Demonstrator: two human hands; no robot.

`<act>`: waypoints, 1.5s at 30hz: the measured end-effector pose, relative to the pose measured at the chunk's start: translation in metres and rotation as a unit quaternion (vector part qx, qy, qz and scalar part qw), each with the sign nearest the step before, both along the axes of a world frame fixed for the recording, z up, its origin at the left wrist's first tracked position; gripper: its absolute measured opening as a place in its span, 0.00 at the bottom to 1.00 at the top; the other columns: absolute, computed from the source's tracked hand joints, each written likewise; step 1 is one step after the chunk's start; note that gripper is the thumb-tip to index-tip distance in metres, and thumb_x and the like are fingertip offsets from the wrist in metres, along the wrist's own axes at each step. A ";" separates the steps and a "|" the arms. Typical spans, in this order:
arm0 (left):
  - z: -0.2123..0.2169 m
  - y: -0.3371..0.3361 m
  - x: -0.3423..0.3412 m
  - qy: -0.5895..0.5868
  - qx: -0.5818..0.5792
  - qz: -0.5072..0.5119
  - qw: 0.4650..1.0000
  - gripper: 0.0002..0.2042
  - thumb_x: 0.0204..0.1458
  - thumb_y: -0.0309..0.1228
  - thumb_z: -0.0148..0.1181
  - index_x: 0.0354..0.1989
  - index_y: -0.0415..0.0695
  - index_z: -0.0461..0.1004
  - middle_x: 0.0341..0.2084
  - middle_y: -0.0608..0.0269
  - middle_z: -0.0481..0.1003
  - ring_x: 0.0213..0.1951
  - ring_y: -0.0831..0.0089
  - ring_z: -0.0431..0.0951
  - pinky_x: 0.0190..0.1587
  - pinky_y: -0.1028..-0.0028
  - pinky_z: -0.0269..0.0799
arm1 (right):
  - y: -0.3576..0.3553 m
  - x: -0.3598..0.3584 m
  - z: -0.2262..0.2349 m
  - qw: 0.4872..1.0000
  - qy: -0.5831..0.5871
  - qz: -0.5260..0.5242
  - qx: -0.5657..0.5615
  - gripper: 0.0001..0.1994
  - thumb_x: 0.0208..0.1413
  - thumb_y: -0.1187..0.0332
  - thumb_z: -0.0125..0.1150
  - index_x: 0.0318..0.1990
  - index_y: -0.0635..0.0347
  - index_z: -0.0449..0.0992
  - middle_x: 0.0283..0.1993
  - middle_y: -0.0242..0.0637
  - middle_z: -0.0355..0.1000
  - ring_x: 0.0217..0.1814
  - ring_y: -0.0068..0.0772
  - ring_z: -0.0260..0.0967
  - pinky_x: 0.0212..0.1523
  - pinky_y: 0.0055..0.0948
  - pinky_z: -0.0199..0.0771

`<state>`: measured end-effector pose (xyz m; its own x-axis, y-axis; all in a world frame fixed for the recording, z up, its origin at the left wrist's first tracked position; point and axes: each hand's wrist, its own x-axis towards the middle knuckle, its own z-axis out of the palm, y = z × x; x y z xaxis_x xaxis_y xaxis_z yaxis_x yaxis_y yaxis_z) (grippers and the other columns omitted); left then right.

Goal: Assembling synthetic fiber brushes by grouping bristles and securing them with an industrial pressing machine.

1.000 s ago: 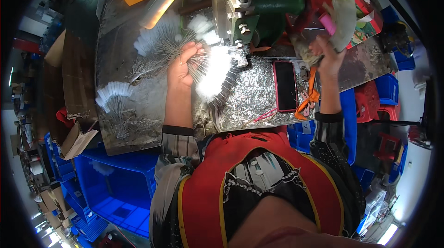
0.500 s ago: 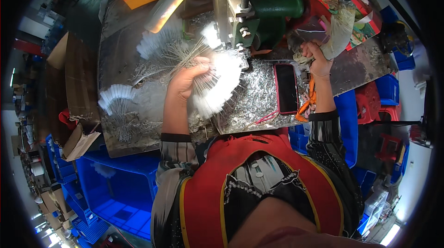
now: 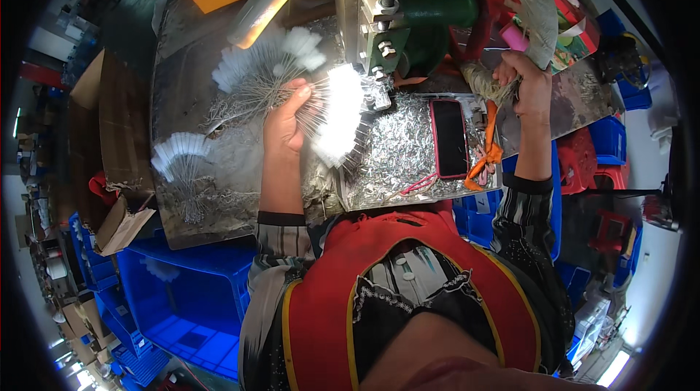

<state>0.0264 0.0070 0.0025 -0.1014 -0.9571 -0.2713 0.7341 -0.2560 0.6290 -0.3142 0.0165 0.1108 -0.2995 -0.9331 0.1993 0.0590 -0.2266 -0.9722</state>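
Note:
My left hand (image 3: 283,123) is closed round the thin wire stems of a fanned bunch of white-tipped wire brushes (image 3: 340,118). Their bright white ends spread beside the lower front of a green hand press (image 3: 437,10). Over on the right, my right hand (image 3: 531,79) grips the press's cloth-wrapped lever (image 3: 483,83); some of its fingers are hidden behind the lever. Beyond my left hand lies another heap of the same brushes (image 3: 251,70) on the worktable (image 3: 230,198). A smaller fanned bunch (image 3: 184,161) rests at the table's left.
A phone with a pink edge (image 3: 450,139) lies on a foil-covered plate (image 3: 394,154), with an orange tie (image 3: 487,158) beside it. A lit lamp (image 3: 273,1) hangs over the back. Blue crates (image 3: 186,274) stand below the table. At the left is a cardboard box (image 3: 125,128).
My right hand has shifted right with the wrapped lever, which has turned. In my left hand the brush fan has moved slightly left and looks narrower, while more white tips show in the heap behind.

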 end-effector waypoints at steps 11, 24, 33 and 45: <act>0.006 -0.003 -0.009 -0.075 -0.002 0.069 0.995 0.11 0.41 0.18 0.57 0.35 0.37 0.68 0.25 0.56 0.72 0.25 0.72 0.74 0.27 0.76 0.74 | -0.003 -0.008 -0.027 0.999 -0.006 0.000 -0.048 0.04 0.40 0.76 0.54 0.18 0.68 0.70 0.11 0.37 0.62 0.13 0.30 0.61 0.20 0.27 0.63; 0.000 -0.007 -0.011 -0.073 -0.016 0.084 0.994 0.10 0.42 0.19 0.58 0.34 0.38 0.69 0.25 0.57 0.72 0.26 0.72 0.74 0.29 0.76 0.73 | -0.007 0.002 -0.066 0.985 -0.028 -0.017 -0.171 0.01 0.43 0.80 0.52 0.26 0.69 0.68 0.13 0.36 0.61 0.13 0.27 0.58 0.22 0.29 0.66; -0.009 -0.007 -0.013 -0.092 -0.002 0.142 0.986 0.07 0.42 0.19 0.58 0.31 0.37 0.70 0.25 0.59 0.72 0.27 0.73 0.74 0.29 0.75 0.73 | 0.000 -0.003 -0.008 0.998 0.062 0.000 -0.026 0.09 0.41 0.76 0.51 0.13 0.65 0.65 0.11 0.36 0.58 0.13 0.30 0.58 0.22 0.28 0.63; 0.001 -0.006 -0.021 -0.073 0.007 0.160 0.984 0.06 0.42 0.18 0.57 0.31 0.37 0.70 0.25 0.58 0.72 0.26 0.71 0.74 0.29 0.75 0.74 | -0.008 0.003 -0.067 0.988 -0.047 -0.014 -0.144 0.04 0.41 0.80 0.52 0.19 0.68 0.68 0.12 0.36 0.61 0.15 0.29 0.60 0.24 0.29 0.65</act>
<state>0.0055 0.0008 0.0040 0.2465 -0.9297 -0.2736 0.6810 -0.0347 0.7315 -0.3114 0.0085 0.0434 -0.3539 -0.8330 0.4253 0.1369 -0.4960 -0.8575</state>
